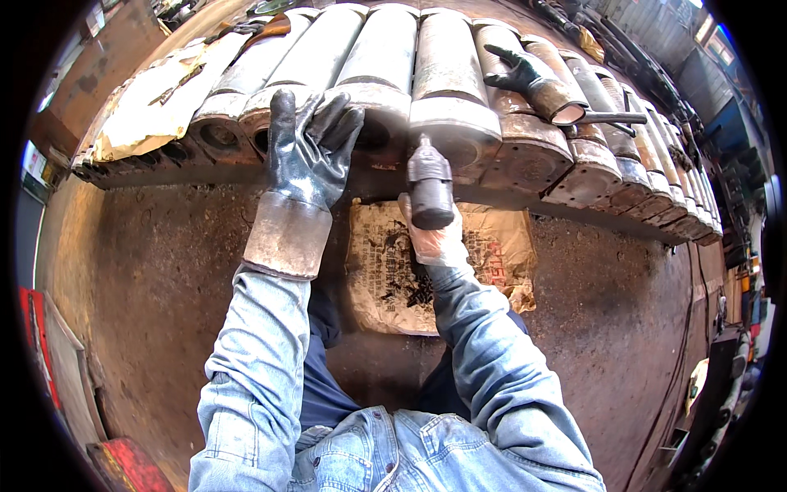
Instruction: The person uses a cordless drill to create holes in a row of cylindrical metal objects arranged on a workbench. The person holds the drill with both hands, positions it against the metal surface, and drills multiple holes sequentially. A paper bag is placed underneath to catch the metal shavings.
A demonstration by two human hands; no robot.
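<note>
My left hand point(307, 156), in a black coated glove with a stiff grey cuff, is open with its fingers pointing away. It is in front of the end of one of the grey metal cylinders point(377, 53), and I cannot tell if it touches. My right hand point(434, 239), pale and without a black glove, is wrapped round a dark power drill point(431, 193). The drill's narrow tip points at the round end face of another metal cylinder point(455, 123); contact cannot be made out. The drill body hides part of the right fingers.
A loose black glove point(529, 82) lies on the cylinders to the right, beside a metal rod point(613, 118). Stained paper point(152, 102) covers cylinders at the left. A printed paper sack point(373, 283) lies on the brown floor point(188, 271) below my hands. Cables run along the right.
</note>
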